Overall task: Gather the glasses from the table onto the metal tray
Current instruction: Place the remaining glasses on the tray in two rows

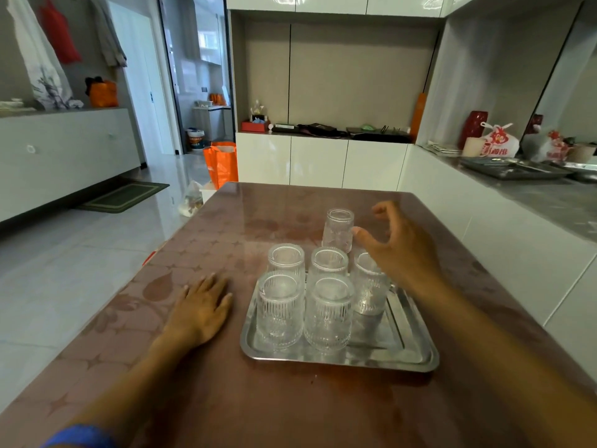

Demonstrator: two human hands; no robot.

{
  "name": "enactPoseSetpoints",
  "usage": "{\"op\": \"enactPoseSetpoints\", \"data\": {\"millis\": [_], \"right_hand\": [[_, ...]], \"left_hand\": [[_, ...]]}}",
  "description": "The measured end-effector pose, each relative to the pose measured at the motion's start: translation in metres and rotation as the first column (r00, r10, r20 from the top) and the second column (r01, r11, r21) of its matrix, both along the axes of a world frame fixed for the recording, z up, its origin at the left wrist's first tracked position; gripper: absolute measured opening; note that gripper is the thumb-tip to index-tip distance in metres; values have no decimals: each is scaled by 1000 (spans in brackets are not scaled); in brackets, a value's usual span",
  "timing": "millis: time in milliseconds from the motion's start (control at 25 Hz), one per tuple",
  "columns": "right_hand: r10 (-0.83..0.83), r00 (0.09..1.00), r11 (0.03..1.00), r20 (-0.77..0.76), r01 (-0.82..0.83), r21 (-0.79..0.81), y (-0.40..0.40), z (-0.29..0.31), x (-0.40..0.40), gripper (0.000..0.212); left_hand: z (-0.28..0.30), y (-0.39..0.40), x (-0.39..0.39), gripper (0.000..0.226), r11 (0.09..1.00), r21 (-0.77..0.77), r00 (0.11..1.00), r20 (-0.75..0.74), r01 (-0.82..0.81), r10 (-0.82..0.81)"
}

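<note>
A metal tray (410, 347) lies on the brown table (226, 399). Several clear ribbed glasses stand upside down on it, among them a front left glass (280, 310), a front middle glass (328, 315) and a back right glass (368, 287). One more glass (338, 229) stands upside down on the table just beyond the tray. My right hand (400, 247) hovers beside that glass with fingers spread, the thumb close to its side, holding nothing. My left hand (202, 307) rests flat on the table left of the tray.
White cabinets run behind the table. A grey counter (533, 195) on the right carries another metal tray (510, 169), bags and a red vase. An orange bag (221, 163) stands on the floor past the table's far left corner.
</note>
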State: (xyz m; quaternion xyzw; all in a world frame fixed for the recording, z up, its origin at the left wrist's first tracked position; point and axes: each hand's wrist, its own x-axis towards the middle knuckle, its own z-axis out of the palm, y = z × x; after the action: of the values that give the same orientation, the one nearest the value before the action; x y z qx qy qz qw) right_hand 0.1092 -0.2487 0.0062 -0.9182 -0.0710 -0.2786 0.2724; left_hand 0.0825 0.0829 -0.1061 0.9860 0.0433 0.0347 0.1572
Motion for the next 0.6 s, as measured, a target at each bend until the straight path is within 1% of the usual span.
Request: {"op": "enactPoseSetpoints", "data": {"millis": [40,120,240,320,360,400,440,520,560,600], "right_hand": [[-12,999,1000,-29,12,-16,-2,5,17,54],[-37,991,998,-132,32,-46,-1,9,58,63],[-12,943,996,-333,-18,-88,11,3,114,85],[19,912,996,-409,-52,-71,18,-7,145,99],[22,902,995,-431,-60,-76,23,-12,157,101],[23,890,993,-455,-75,-97,28,-16,168,98],[29,878,986,-478,-103,-130,32,-20,177,90],[34,871,971,-490,-145,-190,41,-24,188,68],[16,878,974,-479,-121,-189,44,-26,188,62],[-1,886,982,-463,-86,-168,46,-26,188,61]], "left_hand": [[-4,2,4,58,999,46,1000,-17,-7,8],[-12,3,11,59,998,69,1000,-8,3,-3],[-17,4,13,59,996,90,1000,23,-8,6],[-17,6,13,58,995,101,1000,24,-3,1],[-17,6,13,58,995,100,1000,22,-5,3],[-18,5,13,58,995,97,1000,22,-8,6],[-18,4,13,58,995,95,1000,22,-10,8],[-17,5,14,59,996,88,1000,26,-9,7],[-17,6,15,59,996,85,1000,21,-2,1],[-17,6,14,60,996,86,1000,14,4,-5]]}}
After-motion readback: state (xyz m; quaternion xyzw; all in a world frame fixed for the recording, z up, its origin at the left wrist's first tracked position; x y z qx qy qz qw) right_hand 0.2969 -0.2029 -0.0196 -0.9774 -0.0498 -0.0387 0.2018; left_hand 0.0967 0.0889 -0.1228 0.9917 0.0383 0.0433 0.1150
